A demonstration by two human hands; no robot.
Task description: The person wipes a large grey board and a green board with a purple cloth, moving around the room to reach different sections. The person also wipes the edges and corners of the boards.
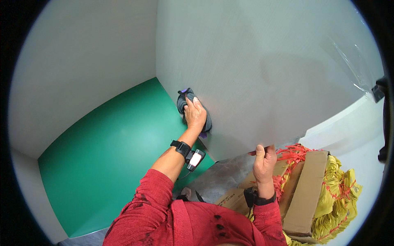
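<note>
My left hand (195,115) presses a bunched dark grey cloth (181,103) with purple edging against a pale grey panel (234,77). The cloth sits low on the panel, right beside the edge of a smooth green surface (107,147). At the panel's lower edge, my right hand (264,163) has its thumb up and its fingers curled. A thin dark reddish thing (252,152) shows beside that thumb; whether it is held, or the hand grips the panel edge, is unclear.
A second grey panel (83,52) borders the green surface. Clear plastic film (351,64) clings at the upper right. By my right arm are a cardboard carton (304,193), red plastic strips (292,152) and bundled yellow sheets (335,196). Grey floor (227,172) shows below the panels.
</note>
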